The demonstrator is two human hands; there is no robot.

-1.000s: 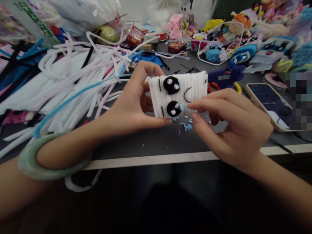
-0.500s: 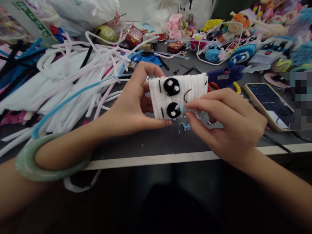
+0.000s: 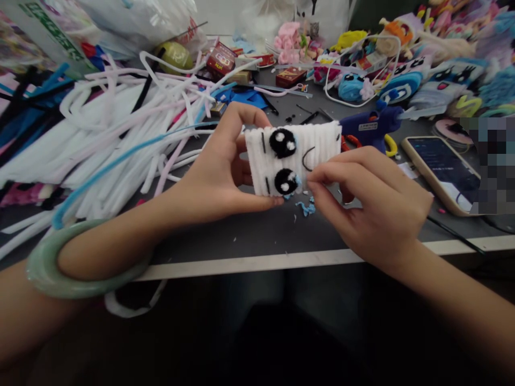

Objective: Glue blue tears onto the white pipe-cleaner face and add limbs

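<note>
The left hand (image 3: 225, 177) grip pinches the white chenille face panel (image 3: 295, 155) above the worktop (image 3: 249, 236); both eyes and mouth are fitted, while the right hand (image 3: 370, 203) grip pinches a blue piece (image 3: 298, 179) beside the lower eye, judged unfinished.

Almost nothing could be read. A slanted board (image 3: 48, 37) at the far left of the counter (image 3: 257, 236) carried green printed characters on a pale ground, too blurred to make out. The blue glue gun (image 3: 372, 128) bore a small white label with dark print, too small to read. The phone (image 3: 440, 169) lying face up showed lines of light text on a dark screen, none legible. Two small red boxes (image 3: 222, 60) further back had printed faces whose lettering was only a smear. A white bag (image 3: 325, 13) at the back showed a black mark, cut off by the frame.
</note>
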